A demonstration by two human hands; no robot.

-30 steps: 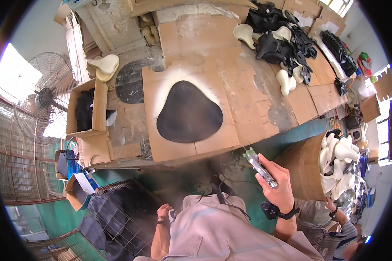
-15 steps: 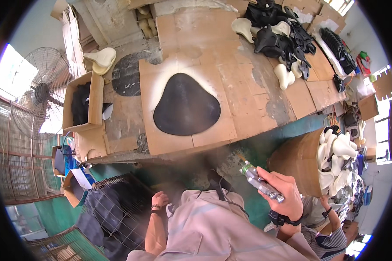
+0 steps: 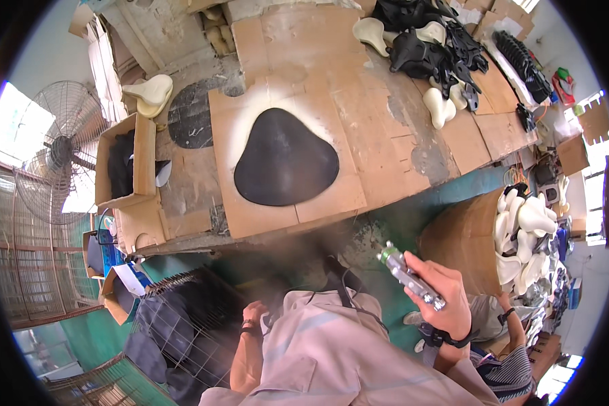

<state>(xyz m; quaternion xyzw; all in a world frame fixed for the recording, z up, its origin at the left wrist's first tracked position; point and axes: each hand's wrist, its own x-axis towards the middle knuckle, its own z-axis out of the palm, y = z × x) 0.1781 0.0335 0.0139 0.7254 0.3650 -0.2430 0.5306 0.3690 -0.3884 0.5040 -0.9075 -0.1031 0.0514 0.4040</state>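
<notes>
In my right hand is a metal spray gun with a green ring near its nozzle; my fingers are wrapped round it. It points up and left toward the worktable, in front of my apron. My left hand hangs low beside the apron, next to a wire basket; its fingers are mostly hidden. On the table lies a black rounded-triangle sheet, flat on a cardboard sheet. Whitish residue rings the black piece on the cardboard.
A cardboard box with dark pieces stands left on the table, near cream saddle-shaped pieces. Black saddle parts are piled at the back right. A large carton of cream pieces and another person's arm are at right. A wire basket holds dark sheets.
The view has shifted slightly, so the table appears a little further left and up. My right hand with the spray gun has moved slightly right. The black sheet lies as before.
</notes>
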